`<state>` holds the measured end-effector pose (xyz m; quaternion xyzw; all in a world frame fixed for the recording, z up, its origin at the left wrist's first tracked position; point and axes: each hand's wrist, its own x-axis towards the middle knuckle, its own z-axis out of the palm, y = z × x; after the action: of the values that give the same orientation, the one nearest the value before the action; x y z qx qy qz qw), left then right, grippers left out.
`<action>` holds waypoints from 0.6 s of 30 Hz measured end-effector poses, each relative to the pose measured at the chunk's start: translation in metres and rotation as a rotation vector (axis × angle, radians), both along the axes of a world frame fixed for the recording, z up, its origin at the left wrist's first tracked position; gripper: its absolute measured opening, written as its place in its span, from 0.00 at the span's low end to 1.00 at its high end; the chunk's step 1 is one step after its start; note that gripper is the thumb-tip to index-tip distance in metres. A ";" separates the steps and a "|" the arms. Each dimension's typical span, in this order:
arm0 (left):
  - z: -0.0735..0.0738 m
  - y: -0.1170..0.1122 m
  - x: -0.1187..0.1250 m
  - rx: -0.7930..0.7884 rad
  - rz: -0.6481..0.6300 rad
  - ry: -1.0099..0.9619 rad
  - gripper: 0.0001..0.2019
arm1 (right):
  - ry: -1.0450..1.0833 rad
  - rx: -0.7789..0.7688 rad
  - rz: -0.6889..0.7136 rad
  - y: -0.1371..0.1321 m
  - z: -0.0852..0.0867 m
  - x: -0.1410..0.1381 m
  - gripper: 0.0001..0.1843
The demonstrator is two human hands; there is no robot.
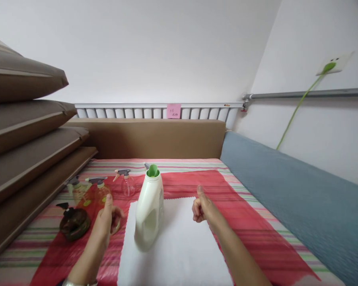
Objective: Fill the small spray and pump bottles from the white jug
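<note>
A white detergent jug (pixel 147 210) with a green spout (pixel 152 171) at its mouth stands upright on a white cloth (pixel 185 242). To the left of the jug is my left hand (pixel 107 218), thumb up and fingers curled. A small pale, round-edged thing (pixel 115 227) shows just below those fingers; whether they touch it I cannot tell. My right hand (pixel 203 207) is over the cloth's right edge, apart from the jug, with its thumb raised and its fingers folded in, holding nothing visible.
At left stand a dark pump bottle (pixel 74 222) and several trigger spray bottles (pixel 128 184), one partly behind the jug. Stacked brown cushions (pixel 32 115) rise beside them. A red sheet (pixel 241 214) covers striped fabric. Blue padding (pixel 298 182) borders the right side.
</note>
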<state>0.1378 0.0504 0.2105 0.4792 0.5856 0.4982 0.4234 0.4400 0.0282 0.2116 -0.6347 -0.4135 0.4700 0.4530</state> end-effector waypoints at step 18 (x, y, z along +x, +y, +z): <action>-0.058 -0.032 -0.042 -0.095 0.038 0.027 0.35 | 0.051 0.195 0.210 -0.028 -0.053 -0.068 0.41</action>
<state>0.0961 0.0182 0.1525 0.4543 0.6232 0.4712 0.4280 0.3719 0.0004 0.1586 -0.5286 -0.5097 0.4885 0.4714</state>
